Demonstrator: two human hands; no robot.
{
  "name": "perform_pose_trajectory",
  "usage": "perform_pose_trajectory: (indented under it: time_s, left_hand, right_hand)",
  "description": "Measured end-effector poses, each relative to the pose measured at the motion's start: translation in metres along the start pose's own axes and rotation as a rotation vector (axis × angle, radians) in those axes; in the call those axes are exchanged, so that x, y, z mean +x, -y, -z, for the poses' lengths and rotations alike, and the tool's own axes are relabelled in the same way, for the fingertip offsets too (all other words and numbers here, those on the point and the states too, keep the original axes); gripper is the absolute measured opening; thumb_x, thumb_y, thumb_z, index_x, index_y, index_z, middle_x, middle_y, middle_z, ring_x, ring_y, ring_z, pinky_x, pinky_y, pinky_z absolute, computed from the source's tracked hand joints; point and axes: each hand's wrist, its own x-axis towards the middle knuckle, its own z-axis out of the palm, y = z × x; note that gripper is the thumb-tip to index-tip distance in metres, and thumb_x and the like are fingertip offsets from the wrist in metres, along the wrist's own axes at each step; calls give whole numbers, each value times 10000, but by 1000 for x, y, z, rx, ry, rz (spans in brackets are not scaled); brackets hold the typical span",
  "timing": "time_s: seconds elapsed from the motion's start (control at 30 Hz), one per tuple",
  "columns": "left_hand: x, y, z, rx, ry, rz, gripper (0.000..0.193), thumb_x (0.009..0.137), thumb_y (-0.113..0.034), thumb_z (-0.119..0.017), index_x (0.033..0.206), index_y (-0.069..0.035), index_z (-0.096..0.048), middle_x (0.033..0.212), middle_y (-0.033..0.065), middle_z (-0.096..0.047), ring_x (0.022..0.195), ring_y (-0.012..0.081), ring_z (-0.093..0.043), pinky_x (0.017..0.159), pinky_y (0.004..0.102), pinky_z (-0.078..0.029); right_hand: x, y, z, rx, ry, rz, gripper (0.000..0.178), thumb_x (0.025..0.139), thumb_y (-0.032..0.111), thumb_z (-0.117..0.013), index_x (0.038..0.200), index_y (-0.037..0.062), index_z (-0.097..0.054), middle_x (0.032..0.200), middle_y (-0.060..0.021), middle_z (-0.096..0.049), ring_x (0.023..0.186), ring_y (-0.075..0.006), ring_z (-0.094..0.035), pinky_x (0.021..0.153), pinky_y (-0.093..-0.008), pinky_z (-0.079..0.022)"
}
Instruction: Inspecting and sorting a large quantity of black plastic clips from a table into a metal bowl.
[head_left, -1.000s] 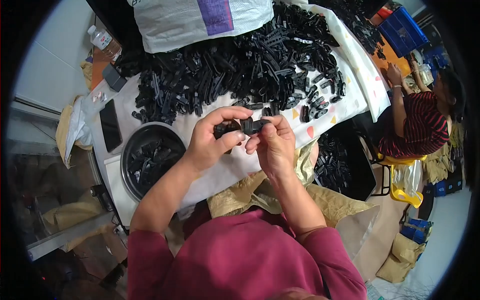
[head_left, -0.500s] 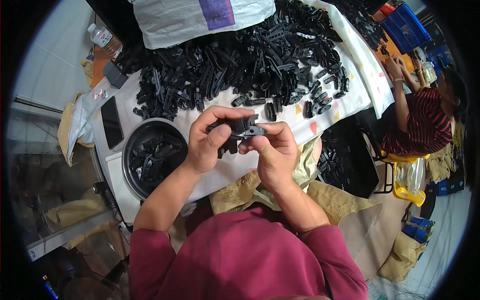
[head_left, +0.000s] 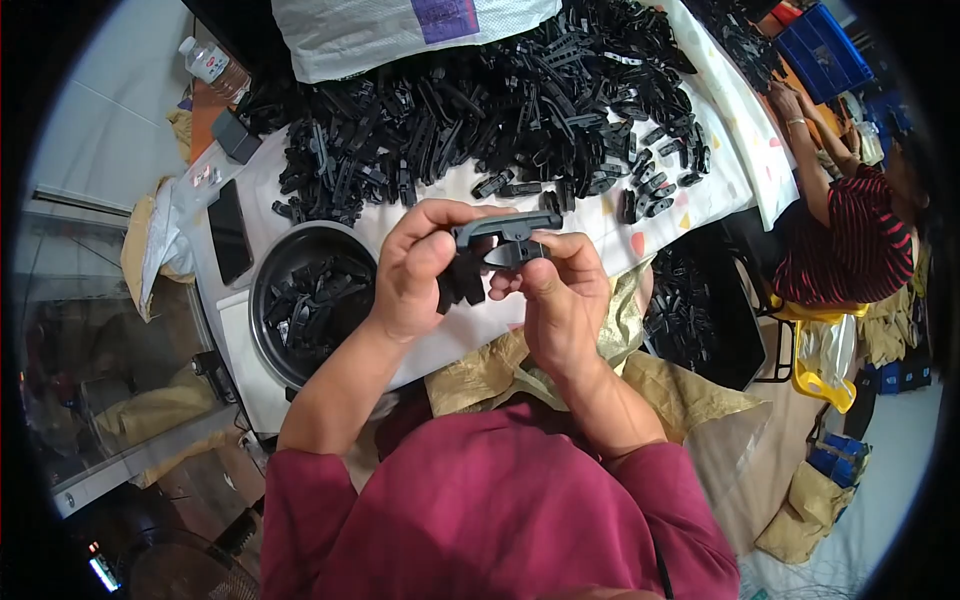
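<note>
Between my two hands, over the near edge of the white cloth, is a black plastic part with a long curved bar on top and a smaller pointed piece below it. My left hand grips its left end with thumb and fingers. Another dark black piece shows under those fingers, its shape partly hidden. My right hand pinches the right side of the part between thumb and index finger. Beyond my hands lies a large pile of similar black plastic parts.
A dark metal bowl with black parts stands left of my hands, beside a phone. A white woven sack sits behind the pile. To the right is a black bin of parts; a co-worker in a striped shirt sits farther right.
The black part has been turned, so its long curved bar now lies on top, in view. My right hand has shifted slightly right. The whole view has moved a little.
</note>
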Motion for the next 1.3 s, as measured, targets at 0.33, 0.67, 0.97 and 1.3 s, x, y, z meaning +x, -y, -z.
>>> perform_pose_trajectory:
  time_s: [0.33,0.67,0.97,1.3]
  left_hand:
    - [5,-8,-12,640,116,-370,351,698,-80,-739,982,-11,-546,995,157,-605,906,190,-570,791,307,-457]
    - [-4,-9,-11,141,-57,-5,335,755,-145,-701,1014,-4,-540,930,93,-610,858,131,-561,758,257,-454]
    - [-70,-83,57,1836,-530,385,382,732,-204,-658,1070,-47,-575,885,121,-598,826,278,-565,767,360,-450]
    - [43,-10,57,1892,-185,91,174,725,-200,-648,809,-49,-631,860,70,-620,821,278,-596,677,385,-476]
  right_hand:
    - [-3,4,-7,-196,0,223,237,803,86,-642,971,-1,-498,988,-131,-565,811,-183,-582,701,-291,-493]
    - [0,17,-1,-970,193,472,384,749,69,-691,1065,-31,-496,899,-134,-584,760,-193,-608,684,-258,-487]
    - [50,-10,80,-1713,-155,119,370,748,226,-679,1022,15,-546,912,-156,-600,722,-296,-598,628,-357,-479]
    - [63,-16,80,-1316,-108,-165,404,805,74,-549,1195,42,-449,873,-148,-613,677,-230,-634,591,-304,-493]
